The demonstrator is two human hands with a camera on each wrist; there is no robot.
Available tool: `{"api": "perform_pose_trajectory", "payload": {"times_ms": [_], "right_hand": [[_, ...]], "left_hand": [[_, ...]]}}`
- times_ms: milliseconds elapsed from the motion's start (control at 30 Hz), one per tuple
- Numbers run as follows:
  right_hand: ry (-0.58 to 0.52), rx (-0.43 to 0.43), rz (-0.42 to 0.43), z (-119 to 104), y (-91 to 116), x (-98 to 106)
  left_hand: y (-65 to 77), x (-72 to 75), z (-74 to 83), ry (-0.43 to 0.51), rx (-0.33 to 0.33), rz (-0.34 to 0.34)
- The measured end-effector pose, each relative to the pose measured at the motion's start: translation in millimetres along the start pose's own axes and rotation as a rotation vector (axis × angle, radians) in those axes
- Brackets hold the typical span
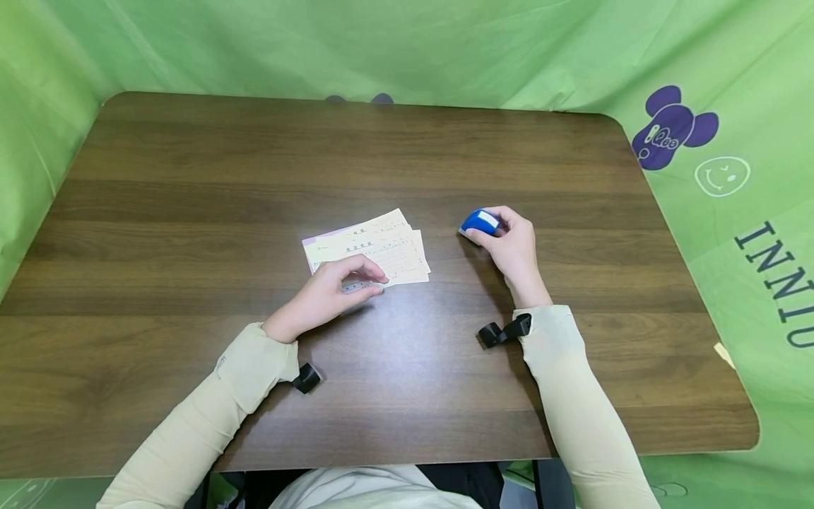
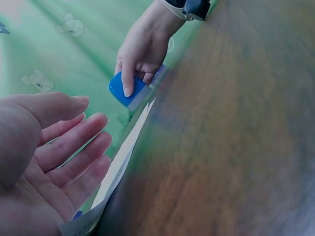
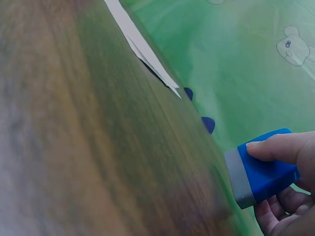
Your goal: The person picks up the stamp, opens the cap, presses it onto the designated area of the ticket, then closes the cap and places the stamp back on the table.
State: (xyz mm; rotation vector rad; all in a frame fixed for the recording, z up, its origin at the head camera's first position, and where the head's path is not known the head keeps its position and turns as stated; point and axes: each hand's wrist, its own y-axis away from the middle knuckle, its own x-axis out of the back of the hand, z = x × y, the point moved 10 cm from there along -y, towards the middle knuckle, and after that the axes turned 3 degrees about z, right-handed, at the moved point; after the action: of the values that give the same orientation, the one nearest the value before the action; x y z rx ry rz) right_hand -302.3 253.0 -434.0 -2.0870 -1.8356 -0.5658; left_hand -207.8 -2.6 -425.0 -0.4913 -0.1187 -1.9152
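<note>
My right hand (image 1: 514, 244) holds a blue hand stamp (image 1: 481, 221) with a white label on top, to the right of the papers. In the right wrist view, the thumb lies along the blue body of the stamp (image 3: 268, 169), and its grey base (image 3: 239, 179) faces left. A few overlapping printed paper slips (image 1: 400, 251), one with a purple edge, lie fanned at the middle of the table. Over their lower left part hovers my left hand (image 1: 327, 293), fingers loosely curved and nothing between them. Part of the slips is hidden beneath it.
The brown wooden table (image 1: 191, 268) has rounded corners. A green cloth (image 1: 445, 49) with printed cartoon figures hangs around its back and sides. Near the right edge is a small pale patch (image 1: 723, 355). Black wrist cameras (image 1: 307, 378) stick out from both sleeves.
</note>
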Motion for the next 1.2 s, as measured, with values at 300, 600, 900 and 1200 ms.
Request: {"api": "perform_pose_trajectory", "payload": {"times_ms": [300, 600, 900, 1200], "right_hand": [[0.034, -0.014, -0.003, 2.9, -0.4, 1.3], [0.079, -0.003, -0.028, 4.1, -1.7, -1.0], [0.093, 0.026, -0.021, 0.3, -1.1, -0.2], [0.067, 0.105, 0.02, -11.3, 2.3, 7.4]], "left_hand": [[-0.2, 0.1, 0.5, -0.002, -0.006, 0.005], [0.2, 0.3, -0.7, -0.007, -0.007, 0.007], [0.3, 0.7, 0.8, -0.006, -0.01, 0.012], [-0.2, 2.2, 1.8, -0.02, -0.02, 0.028]]}}
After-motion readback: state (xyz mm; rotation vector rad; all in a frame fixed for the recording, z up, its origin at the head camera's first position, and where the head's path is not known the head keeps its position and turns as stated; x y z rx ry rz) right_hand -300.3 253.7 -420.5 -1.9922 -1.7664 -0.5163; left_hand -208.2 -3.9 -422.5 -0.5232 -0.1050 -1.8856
